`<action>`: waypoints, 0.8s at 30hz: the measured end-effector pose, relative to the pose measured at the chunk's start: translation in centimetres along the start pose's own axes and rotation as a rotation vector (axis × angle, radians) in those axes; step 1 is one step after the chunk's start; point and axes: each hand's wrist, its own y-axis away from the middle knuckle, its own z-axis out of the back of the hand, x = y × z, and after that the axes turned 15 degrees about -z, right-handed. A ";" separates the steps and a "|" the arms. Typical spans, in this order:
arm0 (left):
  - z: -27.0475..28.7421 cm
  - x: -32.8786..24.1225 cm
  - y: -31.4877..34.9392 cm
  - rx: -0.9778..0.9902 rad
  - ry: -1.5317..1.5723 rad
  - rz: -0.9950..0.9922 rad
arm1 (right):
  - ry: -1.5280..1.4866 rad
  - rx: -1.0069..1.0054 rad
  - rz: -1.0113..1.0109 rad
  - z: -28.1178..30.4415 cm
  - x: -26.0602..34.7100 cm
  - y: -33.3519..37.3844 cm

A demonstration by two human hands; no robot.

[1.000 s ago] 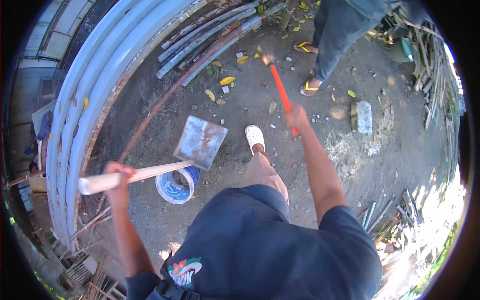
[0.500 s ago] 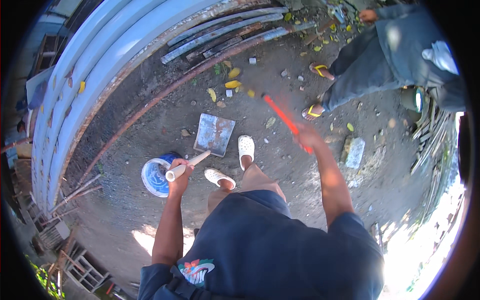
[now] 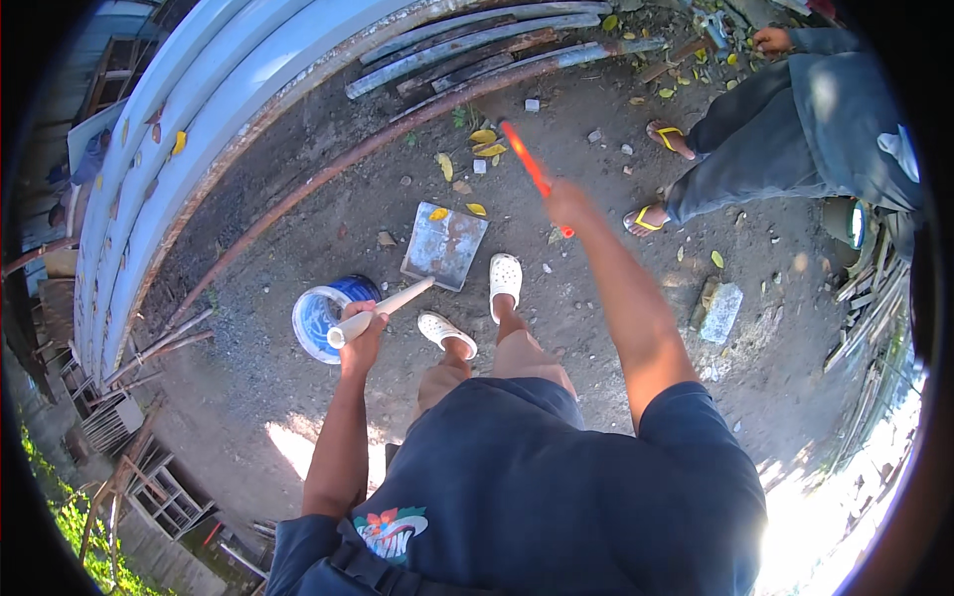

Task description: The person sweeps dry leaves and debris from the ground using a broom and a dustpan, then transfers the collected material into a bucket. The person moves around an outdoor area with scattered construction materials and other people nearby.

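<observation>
My left hand (image 3: 362,336) is wrapped round the pale, thick handle (image 3: 401,298) of a metal dustpan (image 3: 455,241). The dustpan's worn pan rests on the dirt in front of my feet, with two yellow leaves (image 3: 438,214) on it. My right hand (image 3: 571,206) grips a bright red-orange stick (image 3: 527,159) with a dark tip, held out ahead. In the picture that tip appears beside several yellow leaves (image 3: 487,150) past the pan; whether it touches them I cannot tell. A blue-and-white bucket (image 3: 316,336) stands next to my left hand.
A person in dark trousers (image 3: 745,159) and yellow-strapped sandals stands at the far right. A concrete block (image 3: 719,312) lies on the right. Long curved-looking white panels (image 3: 214,109) and a rusty pipe (image 3: 348,157) line the left. Sticks (image 3: 870,298) are piled at the right edge.
My right hand and the red stick have swung left and farther out. Two yellow leaves now lie on the dustpan, which was bare before. The whole view has shifted slightly.
</observation>
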 end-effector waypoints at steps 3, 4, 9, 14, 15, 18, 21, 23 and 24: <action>0.3 0.9 0.2 -0.005 0.009 0.006 | -0.025 0.293 -0.018 0.5 -0.6 2.8; 0.2 1.2 0.2 -0.010 0.022 0.012 | -0.058 0.405 -0.034 1.3 -1.0 4.5; 0.5 4.9 0.3 -0.023 0.014 -0.119 | -0.105 0.403 -0.001 9.0 -1.8 13.5; 0.3 3.0 -1.1 -0.024 0.077 -0.009 | -0.085 0.171 -0.107 7.1 -2.2 8.4; 0.3 2.6 -1.5 -0.016 0.086 0.010 | -0.072 0.151 -0.140 6.3 -1.4 7.2; 0.4 2.9 -1.9 -0.040 0.130 0.009 | -0.144 0.210 -0.167 1.6 1.8 6.7; 0.0 3.4 -1.8 -0.056 0.136 0.003 | 0.241 0.115 0.009 -1.4 5.5 10.6; -0.2 4.1 -1.6 -0.069 0.142 -0.009 | 0.375 0.274 0.011 1.4 8.6 14.6; -0.3 4.8 -1.5 -0.074 0.151 -0.023 | 0.437 0.305 0.068 2.0 8.8 15.9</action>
